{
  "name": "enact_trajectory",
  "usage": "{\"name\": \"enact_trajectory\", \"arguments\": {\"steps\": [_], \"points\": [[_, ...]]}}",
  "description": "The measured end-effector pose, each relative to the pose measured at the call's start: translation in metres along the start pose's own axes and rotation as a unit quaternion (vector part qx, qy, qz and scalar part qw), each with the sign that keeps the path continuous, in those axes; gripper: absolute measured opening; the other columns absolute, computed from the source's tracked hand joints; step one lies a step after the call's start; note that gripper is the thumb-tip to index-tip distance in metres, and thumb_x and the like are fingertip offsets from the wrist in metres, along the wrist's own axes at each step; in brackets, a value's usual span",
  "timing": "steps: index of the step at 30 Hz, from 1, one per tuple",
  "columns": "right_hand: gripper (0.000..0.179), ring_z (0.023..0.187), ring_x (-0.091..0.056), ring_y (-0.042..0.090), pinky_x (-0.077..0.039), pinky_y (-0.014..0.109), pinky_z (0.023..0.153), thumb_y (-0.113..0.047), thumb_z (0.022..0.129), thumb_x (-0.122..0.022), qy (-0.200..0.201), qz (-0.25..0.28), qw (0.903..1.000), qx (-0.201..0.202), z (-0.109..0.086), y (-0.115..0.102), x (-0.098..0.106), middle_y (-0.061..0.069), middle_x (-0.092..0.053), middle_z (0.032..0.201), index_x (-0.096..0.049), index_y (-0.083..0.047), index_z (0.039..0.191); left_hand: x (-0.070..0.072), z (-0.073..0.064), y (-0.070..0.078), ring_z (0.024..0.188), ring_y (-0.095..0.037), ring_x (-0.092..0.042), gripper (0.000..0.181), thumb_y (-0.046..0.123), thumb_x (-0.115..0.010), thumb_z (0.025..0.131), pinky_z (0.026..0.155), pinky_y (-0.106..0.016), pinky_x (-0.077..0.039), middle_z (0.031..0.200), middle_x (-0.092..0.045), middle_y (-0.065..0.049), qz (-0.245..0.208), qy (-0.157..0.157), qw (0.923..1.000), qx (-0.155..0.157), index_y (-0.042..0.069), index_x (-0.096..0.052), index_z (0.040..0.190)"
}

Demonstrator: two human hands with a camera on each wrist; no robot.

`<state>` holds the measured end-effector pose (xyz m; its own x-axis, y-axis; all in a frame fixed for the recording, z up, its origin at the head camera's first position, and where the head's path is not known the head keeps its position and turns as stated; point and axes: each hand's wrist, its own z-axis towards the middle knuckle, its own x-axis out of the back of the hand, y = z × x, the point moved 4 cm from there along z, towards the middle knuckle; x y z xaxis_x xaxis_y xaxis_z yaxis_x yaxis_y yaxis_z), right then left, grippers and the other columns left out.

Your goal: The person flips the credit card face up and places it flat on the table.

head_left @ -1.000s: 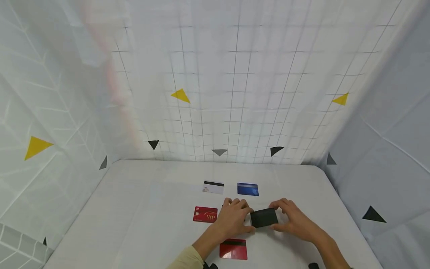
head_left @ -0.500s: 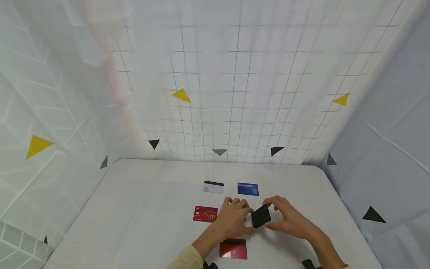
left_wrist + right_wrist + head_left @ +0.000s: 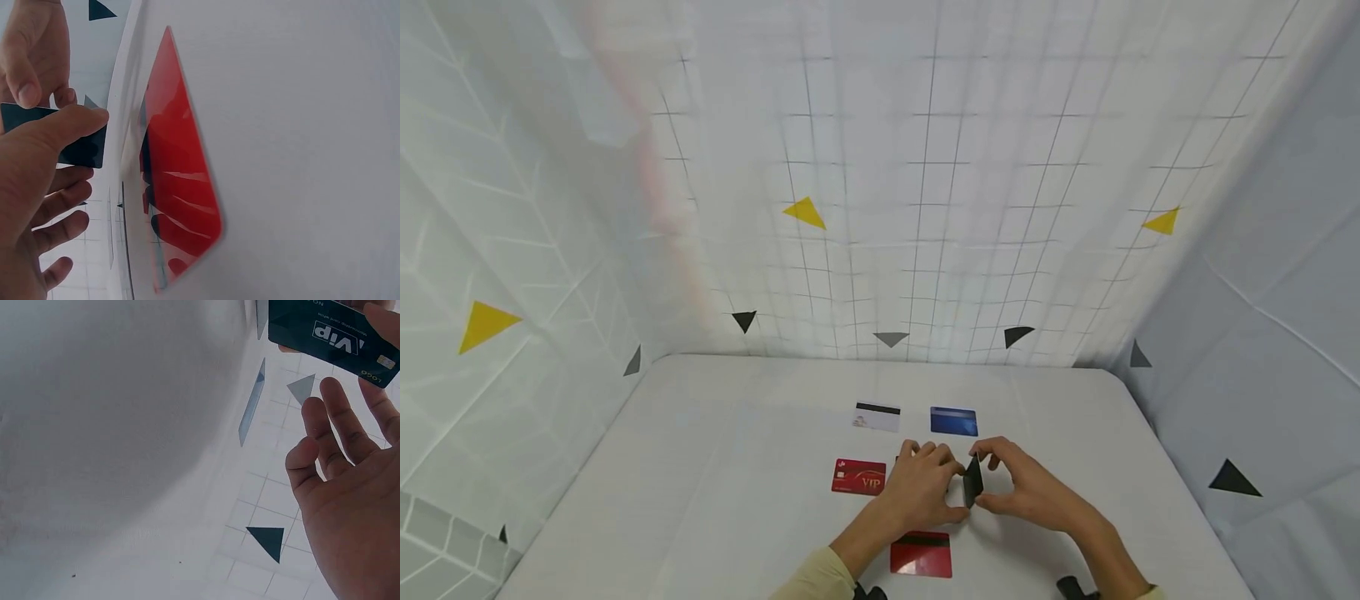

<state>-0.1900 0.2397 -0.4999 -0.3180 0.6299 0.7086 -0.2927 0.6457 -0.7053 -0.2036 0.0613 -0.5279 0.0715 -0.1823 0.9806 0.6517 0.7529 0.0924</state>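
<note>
The dark green card (image 3: 972,481) is held steeply tilted between the left hand (image 3: 919,487) and the right hand (image 3: 1026,496), each pinching it with thumb and fingers; whether it touches the worktop (image 3: 737,467) I cannot tell. The step looks like turning it over; next probably calls for one hand to steady it while the other eases off. Just beside lie the striped red card (image 3: 921,562) and VIP card (image 3: 859,477).

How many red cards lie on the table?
2: the red VIP card left of the left hand, the red magnetic-stripe card nearer the person. That hand may hide others.
</note>
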Motion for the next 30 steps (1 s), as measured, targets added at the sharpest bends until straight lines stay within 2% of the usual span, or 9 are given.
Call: {"name": "enact_trajectory", "arguments": {"steps": [4, 11, 15, 24, 30], "points": [[0.062, 0.110, -0.050, 0.020, -0.049, 0.036, 0.083, -0.031, 0.083, -0.083, -0.001, -0.003, 0.9999, -0.010, 0.0023, 0.0001, -0.0024, -0.004, -0.053, 0.125, -0.049, -0.020, 0.135, -0.0004, -0.0003, -0.0001, 0.102, -0.008, -0.056, 0.057, 0.069, -0.074, 0.076, 0.095, -0.038, -0.042, 0.109, -0.062, 0.013, 0.004, 0.000, 1.0000, 0.000, 0.032, -0.073, 0.120], [0.061, 0.114, -0.054, 0.030, -0.049, 0.051, 0.087, -0.027, 0.083, -0.082, -0.007, 0.029, 0.9994, -0.017, 0.0053, -0.0028, -0.0041, 0.000, -0.056, 0.125, -0.050, -0.013, 0.134, -0.0001, -0.0005, -0.0004, 0.103, -0.008, -0.056, 0.056, 0.069, -0.073, 0.078, 0.095, -0.039, -0.042, 0.110, -0.062, 0.014, 0.003, 0.002, 1.0000, -0.002, 0.032, -0.072, 0.120], [0.059, 0.118, -0.055, 0.031, -0.050, 0.056, 0.088, -0.027, 0.085, -0.080, -0.015, 0.040, 0.9987, -0.027, 0.0053, -0.0030, -0.0055, 0.002, -0.058, 0.125, -0.049, -0.015, 0.133, 0.0002, -0.0008, 0.0001, 0.105, -0.009, -0.057, 0.056, 0.069, -0.072, 0.078, 0.096, -0.039, -0.043, 0.111, -0.062, 0.013, 0.005, 0.000, 1.0000, -0.004, 0.032, -0.072, 0.120], [0.062, 0.116, -0.056, 0.024, -0.050, 0.045, 0.089, -0.028, 0.085, -0.080, -0.012, 0.026, 0.9994, -0.017, 0.0056, -0.0016, -0.0076, 0.002, -0.059, 0.125, -0.046, -0.014, 0.134, 0.0001, -0.0010, -0.0007, 0.107, -0.009, -0.057, 0.058, 0.069, -0.070, 0.080, 0.096, -0.040, -0.042, 0.114, -0.062, 0.013, 0.007, -0.002, 1.0000, -0.002, 0.032, -0.070, 0.124], [0.062, 0.119, -0.055, 0.027, -0.049, 0.051, 0.096, -0.028, 0.085, -0.080, -0.009, 0.031, 0.9994, -0.014, 0.0053, -0.0031, -0.0064, 0.008, -0.058, 0.129, -0.047, -0.011, 0.135, 0.0025, -0.0017, -0.0049, 0.109, -0.009, -0.056, 0.058, 0.070, -0.068, 0.081, 0.098, -0.041, -0.042, 0.117, -0.060, 0.013, -0.001, 0.008, 1.0000, 0.004, 0.036, -0.067, 0.127]]}}
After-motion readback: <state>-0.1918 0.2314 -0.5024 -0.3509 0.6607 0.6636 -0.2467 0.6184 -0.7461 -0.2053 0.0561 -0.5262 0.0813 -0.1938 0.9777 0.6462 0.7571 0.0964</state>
